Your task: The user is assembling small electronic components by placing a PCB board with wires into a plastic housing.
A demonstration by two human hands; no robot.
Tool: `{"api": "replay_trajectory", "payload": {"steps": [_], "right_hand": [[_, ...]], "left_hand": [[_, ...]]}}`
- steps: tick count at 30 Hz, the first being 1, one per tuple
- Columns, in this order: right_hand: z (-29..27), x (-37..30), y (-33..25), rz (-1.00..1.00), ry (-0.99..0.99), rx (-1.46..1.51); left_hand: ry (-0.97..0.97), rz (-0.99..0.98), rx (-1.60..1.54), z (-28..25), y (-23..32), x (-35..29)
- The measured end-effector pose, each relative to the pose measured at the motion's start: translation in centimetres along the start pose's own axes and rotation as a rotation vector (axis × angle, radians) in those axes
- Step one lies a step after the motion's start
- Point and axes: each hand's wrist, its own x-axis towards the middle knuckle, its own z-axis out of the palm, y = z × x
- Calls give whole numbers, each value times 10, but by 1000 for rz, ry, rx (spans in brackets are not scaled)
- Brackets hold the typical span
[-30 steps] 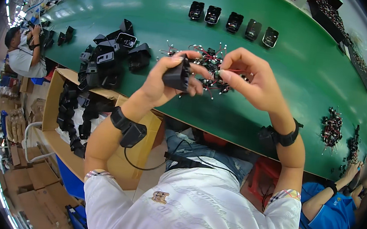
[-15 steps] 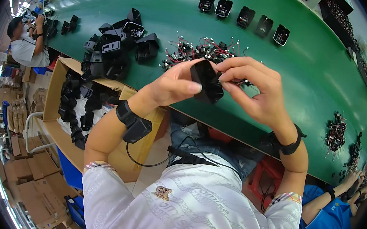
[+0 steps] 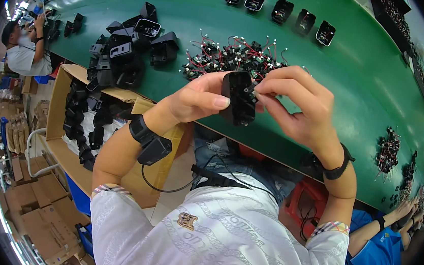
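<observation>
My left hand (image 3: 202,98) is closed round a black plastic housing (image 3: 237,102), its thumb along the near side. The hollow inside of the housing faces up, with small fittings in it. At its right rim my right hand (image 3: 299,104) pinches thumb and forefinger together; whatever lies between the fingertips is too small to make out. Just beyond both hands a heap of small black parts with red wires and white connectors (image 3: 229,57) covers part of the green table (image 3: 338,88).
Black housings (image 3: 122,52) are piled to the left, above a cardboard box (image 3: 60,113) holding more. Several housings with wired parts (image 3: 282,11) stand in a row at the far side. Another wired heap (image 3: 388,149) lies right. Co-workers sit at far left (image 3: 25,53) and lower right (image 3: 376,253).
The housing has turned in my left hand, so more of its hollow inside shows. My right fingertips stay at its right rim. The view has shifted slightly.
</observation>
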Motion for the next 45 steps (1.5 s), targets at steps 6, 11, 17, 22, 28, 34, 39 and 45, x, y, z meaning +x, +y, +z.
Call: {"api": "replay_trajectory", "payload": {"steps": [6,11,17,22,28,34,39,45], "right_hand": [[20,-9,-4,83,138,95],[31,-18,-3,172,178,166],[31,-17,-2,147,162,128],[33,-20,-3,109,137,152],[33,-27,-11,210,103,405],[36,-25,-3,179,98,460],[36,-23,-2,146,105,359],[44,-28,-9,230,173,570]], "left_hand": [[38,78,18,3,-11,5],[39,82,29,6,-6,6],[61,37,38,5,-5,3],[-8,4,80,3,-5,2],[-89,-57,54,1,-6,-4],[-155,-67,77,-2,-10,-1],[-70,-67,121,2,-6,-2],[-150,-37,110,2,-6,-1]]}}
